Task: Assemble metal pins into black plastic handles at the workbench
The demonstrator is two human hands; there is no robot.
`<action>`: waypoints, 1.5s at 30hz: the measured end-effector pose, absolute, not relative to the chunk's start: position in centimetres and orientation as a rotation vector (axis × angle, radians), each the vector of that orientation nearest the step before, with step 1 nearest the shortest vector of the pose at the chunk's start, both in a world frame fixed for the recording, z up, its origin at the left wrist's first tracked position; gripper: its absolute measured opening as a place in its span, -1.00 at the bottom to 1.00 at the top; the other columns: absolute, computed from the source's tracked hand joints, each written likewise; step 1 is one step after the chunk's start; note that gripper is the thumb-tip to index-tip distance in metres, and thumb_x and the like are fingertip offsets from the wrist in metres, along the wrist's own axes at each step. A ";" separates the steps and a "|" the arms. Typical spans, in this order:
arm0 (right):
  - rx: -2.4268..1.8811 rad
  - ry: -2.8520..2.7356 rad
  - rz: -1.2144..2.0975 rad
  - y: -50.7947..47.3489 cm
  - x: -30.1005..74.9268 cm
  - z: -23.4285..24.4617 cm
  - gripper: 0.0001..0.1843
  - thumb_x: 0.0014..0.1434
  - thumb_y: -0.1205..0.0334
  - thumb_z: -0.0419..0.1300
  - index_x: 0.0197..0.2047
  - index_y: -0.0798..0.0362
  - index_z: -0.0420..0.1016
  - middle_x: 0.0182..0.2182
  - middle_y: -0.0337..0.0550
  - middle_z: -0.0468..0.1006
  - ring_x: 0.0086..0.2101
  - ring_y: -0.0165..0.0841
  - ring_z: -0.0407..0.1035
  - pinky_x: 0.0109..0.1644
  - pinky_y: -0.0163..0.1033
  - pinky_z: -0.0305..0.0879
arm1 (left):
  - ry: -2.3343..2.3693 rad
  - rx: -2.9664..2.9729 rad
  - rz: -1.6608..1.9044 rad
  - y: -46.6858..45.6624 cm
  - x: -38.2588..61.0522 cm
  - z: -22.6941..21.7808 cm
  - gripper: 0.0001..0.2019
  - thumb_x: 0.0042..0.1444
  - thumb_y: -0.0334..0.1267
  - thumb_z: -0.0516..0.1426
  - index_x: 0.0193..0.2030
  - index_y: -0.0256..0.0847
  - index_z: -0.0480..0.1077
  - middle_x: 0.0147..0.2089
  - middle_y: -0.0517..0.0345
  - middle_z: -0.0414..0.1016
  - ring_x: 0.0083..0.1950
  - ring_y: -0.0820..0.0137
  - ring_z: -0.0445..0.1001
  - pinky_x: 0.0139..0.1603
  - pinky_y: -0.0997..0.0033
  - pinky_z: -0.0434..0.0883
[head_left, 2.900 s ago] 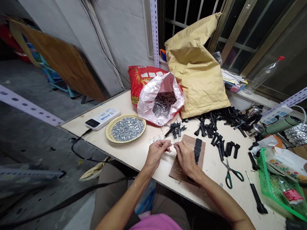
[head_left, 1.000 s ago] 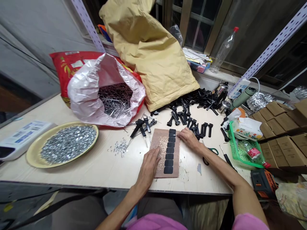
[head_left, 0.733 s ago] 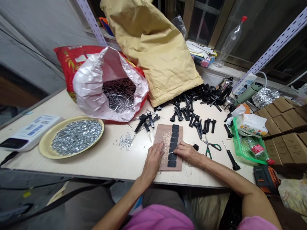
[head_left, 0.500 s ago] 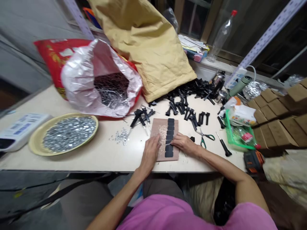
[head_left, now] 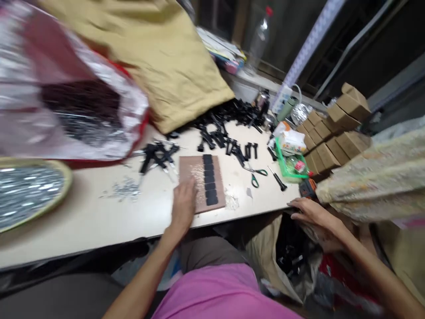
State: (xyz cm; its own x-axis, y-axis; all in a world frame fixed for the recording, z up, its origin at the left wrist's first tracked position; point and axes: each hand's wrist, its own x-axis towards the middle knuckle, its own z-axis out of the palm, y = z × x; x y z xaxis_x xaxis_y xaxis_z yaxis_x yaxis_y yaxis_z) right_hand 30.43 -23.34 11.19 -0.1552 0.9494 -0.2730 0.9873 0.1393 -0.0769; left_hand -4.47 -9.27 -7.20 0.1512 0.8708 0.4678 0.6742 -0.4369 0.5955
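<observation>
My left hand (head_left: 183,204) lies flat on the near left corner of a brown board (head_left: 201,182), fingers stretched out. A column of black pads (head_left: 210,179) runs down the board's middle. My right hand (head_left: 314,215) has left the board and reaches past the table's right end, fingers spread, above an open bag (head_left: 288,254) on the floor with dark parts inside. It holds nothing that I can see. Loose black plastic handles (head_left: 226,133) lie scattered behind the board. The picture is smeared by motion.
A plastic-lined sack of pins (head_left: 76,110) and a tan paper sack (head_left: 159,57) stand at the back. A yellow plate of silver washers (head_left: 26,190) sits at left. Green-handled scissors (head_left: 254,175), a green basket (head_left: 288,159) and stacked cardboard boxes (head_left: 332,133) are at right.
My right hand left the board and swung right, off the table toward the floor bag. The view swung right too. My left hand stayed on the board.
</observation>
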 end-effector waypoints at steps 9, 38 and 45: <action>1.215 3.046 -0.229 -3.8 10.9 6.1 -0.80 0.29 0.30 0.03 -0.23 0.07 0.48 -0.33 -0.11 0.54 -0.31 -0.35 0.44 -0.26 -0.33 0.31 | 1.581 2.187 1.253 -8.4 -2.6 -7.7 -0.61 0.17 -0.51 -0.13 0.11 -0.35 0.26 -0.01 -0.13 0.45 0.05 0.20 0.37 0.02 0.08 0.40; 0.841 3.800 -0.263 5.4 2.4 3.3 -0.71 0.34 0.26 -0.11 -0.03 0.02 0.40 -0.16 0.01 0.51 -0.04 -0.20 0.35 0.04 0.05 0.26 | 2.239 2.012 0.908 -6.3 -13.3 -5.0 -0.75 0.17 -0.39 -0.02 -0.37 -0.16 0.47 -0.37 0.04 0.37 -0.27 0.25 0.29 -0.32 0.28 0.32; 1.232 3.648 -0.589 0.6 3.6 3.2 -0.71 0.32 0.29 -0.06 0.05 0.02 0.35 -0.24 -0.04 0.50 -0.25 -0.28 0.41 -0.13 -0.14 0.39 | 2.208 2.174 0.684 -5.7 -13.5 -5.3 -0.75 0.16 -0.45 -0.04 -0.43 -0.16 0.39 -0.37 0.01 0.38 -0.23 0.20 0.31 -0.30 0.26 0.30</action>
State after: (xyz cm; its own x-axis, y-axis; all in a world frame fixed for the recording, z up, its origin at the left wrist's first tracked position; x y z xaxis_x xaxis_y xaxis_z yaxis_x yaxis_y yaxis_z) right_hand 3.61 0.59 3.19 -0.5563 0.6155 0.5583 0.4086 0.7876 -0.4612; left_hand -13.52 -5.73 -5.26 -0.0610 0.9464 0.3173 0.9601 -0.0313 0.2780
